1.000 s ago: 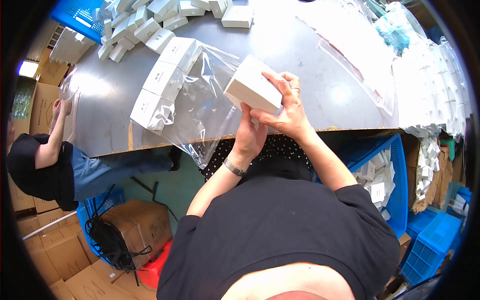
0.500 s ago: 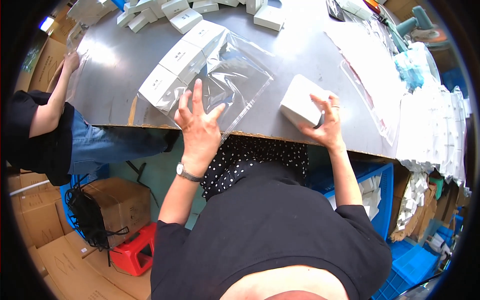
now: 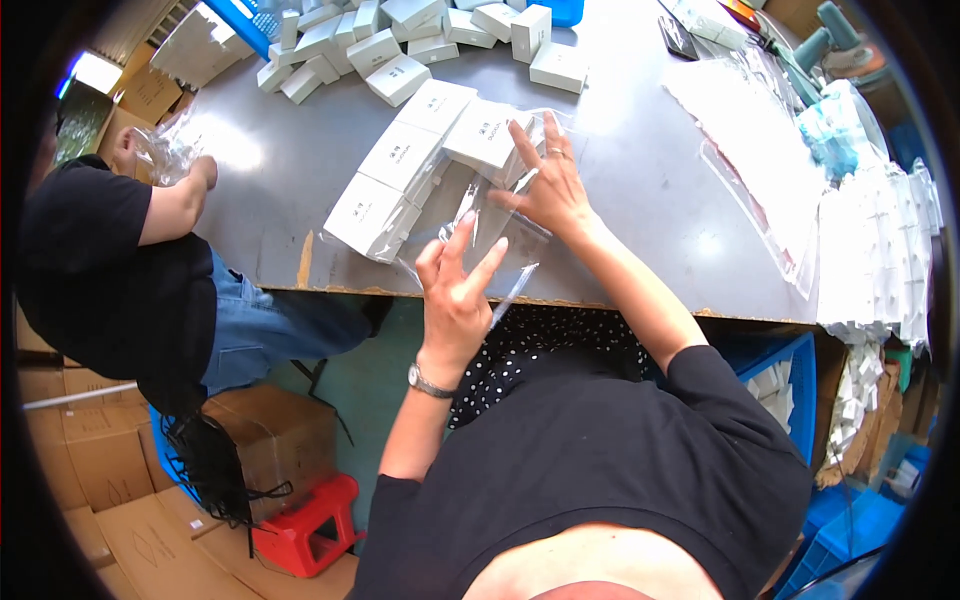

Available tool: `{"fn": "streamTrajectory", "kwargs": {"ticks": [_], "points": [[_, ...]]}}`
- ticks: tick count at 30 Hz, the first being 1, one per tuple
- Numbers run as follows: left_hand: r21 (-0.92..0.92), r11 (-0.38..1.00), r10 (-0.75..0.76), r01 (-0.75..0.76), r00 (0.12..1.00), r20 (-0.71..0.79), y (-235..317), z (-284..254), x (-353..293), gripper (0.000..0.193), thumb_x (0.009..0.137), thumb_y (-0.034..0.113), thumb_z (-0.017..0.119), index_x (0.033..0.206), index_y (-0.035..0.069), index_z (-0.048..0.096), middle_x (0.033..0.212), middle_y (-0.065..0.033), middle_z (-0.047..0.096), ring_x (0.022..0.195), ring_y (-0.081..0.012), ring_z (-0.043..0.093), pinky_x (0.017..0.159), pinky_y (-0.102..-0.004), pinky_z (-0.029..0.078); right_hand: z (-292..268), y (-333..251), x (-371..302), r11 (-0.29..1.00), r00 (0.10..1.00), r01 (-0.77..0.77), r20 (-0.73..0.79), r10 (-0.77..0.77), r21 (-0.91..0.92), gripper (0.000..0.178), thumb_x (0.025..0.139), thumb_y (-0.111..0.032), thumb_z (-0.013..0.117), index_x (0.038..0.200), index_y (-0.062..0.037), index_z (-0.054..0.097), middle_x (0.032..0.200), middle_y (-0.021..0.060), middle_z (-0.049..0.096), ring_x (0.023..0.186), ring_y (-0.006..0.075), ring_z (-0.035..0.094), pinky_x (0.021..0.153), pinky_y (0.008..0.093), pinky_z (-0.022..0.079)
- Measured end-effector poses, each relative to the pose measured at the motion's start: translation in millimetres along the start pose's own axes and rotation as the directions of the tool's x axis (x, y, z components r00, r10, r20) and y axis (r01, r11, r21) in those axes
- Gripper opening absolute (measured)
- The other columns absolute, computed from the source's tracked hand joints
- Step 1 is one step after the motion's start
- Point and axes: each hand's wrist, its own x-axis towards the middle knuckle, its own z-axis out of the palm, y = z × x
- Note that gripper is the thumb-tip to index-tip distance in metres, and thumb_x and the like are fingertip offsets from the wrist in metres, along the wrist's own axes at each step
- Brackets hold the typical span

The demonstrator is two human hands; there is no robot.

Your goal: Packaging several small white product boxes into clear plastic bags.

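Diagonally, box row [image 3: 400, 158] lies print-up, long axis near-L/far-R.

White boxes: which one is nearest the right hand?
The box just right of the far end of the three-box row; the right hand is at its right edge, while all others lie farther off.

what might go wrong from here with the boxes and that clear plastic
Clear plastic lies wrinkled between the hands, the left and the right, so it could snag or tear on a box corner.
The white box at the right hand sits close against the row of boxes; a bump might knock them out of line.
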Motion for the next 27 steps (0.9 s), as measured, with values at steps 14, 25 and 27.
{"fn": "streamTrajectory", "kwargs": {"ticks": [14, 25, 27], "points": [[-0.071, 0.963, -0.267, 0.262, 0.961, -0.070, -19.6, 12.4, -34.9, 0.035, 0.071, -0.016, 0.053, 0.098, 0.005, 0.059, 0.088, -0.0113, 0.056, 0.087, -0.0314, 0.052, 0.085, -0.0416, 0.041, 29.8, 18.2, 11.1, 0.983, 0.966, -0.176, 0.185, 0.181, -0.045, 0.068, 0.080, -0.054, 0.069, 0.123, -0.0040, 0.053, 0.126, 0.0159, 0.056, 0.109, 0.0379, 0.058, 0.083, 0.0500, 0.049], [-0.378, 0.873, -0.281, 0.309, 0.951, 0.130, -44.7, -54.6, 11.7, 0.030, 0.069, 0.007, 0.067, 0.098, 0.003, 0.063, 0.086, -0.0110, 0.058, 0.079, -0.0267, 0.054, 0.073, -0.0356, 0.046, -13.3, 182.0, 125.2, 0.933, 0.971, -0.048, -0.235, -0.039, -0.356, 0.059, 0.071, -0.032, 0.078, 0.125, -0.0152, 0.060, 0.140, 0.0244, 0.049, 0.123, 0.0381, 0.052, 0.098, 0.0427, 0.047], [-0.338, 0.915, -0.216, 0.220, 0.975, 0.049, -72.2, -43.4, 61.9, 0.029, 0.071, 0.009, 0.068, 0.098, 0.001, 0.062, 0.090, -0.0125, 0.059, 0.079, -0.0271, 0.054, 0.072, -0.0355, 0.046, -7.6, 221.9, 134.9, 0.989, 0.975, -0.136, 0.167, 0.144, -0.062, 0.082, 0.063, -0.038, 0.082, 0.136, -0.0179, 0.049, 0.149, 0.0262, 0.034, 0.133, 0.0437, 0.039, 0.110, 0.0460, 0.038]]}}
